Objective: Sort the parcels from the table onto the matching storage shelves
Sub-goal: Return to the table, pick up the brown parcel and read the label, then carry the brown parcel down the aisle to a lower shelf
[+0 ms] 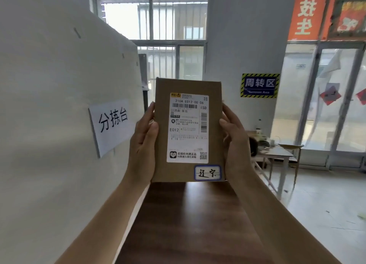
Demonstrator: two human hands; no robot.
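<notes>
Brown cardboard fills the middle of the head view: a flat parcel held upright in the air at arm's length, its labelled face turned squarely toward the person. It seems to be held this way so that the labels can be read before a shelf is chosen. A white shipping label covers most of the face, printed with barcodes and the code E012. Below it, at the lower right corner, a small blue-edged sticker carries two handwritten characters, probably the destination used for sorting.

The left hand clasps the parcel's left edge. Its thumb lies on the front face beside the label, and its fingers wrap around behind, only their tips showing at the edge. The right hand mirrors this on the right edge, thumb on the front, fingers curled behind. Both hands are closed firmly on the cardboard, and neither covers the print.

The parcel hangs above the far end of a dark wood-grain counter, well clear of its surface. To the left stands a white partition with a paper sign in black characters. Behind are a barred window and a blue wall sign edged in yellow and black. No storage shelves are in view, so the carry to a shelf appears not yet begun.
</notes>
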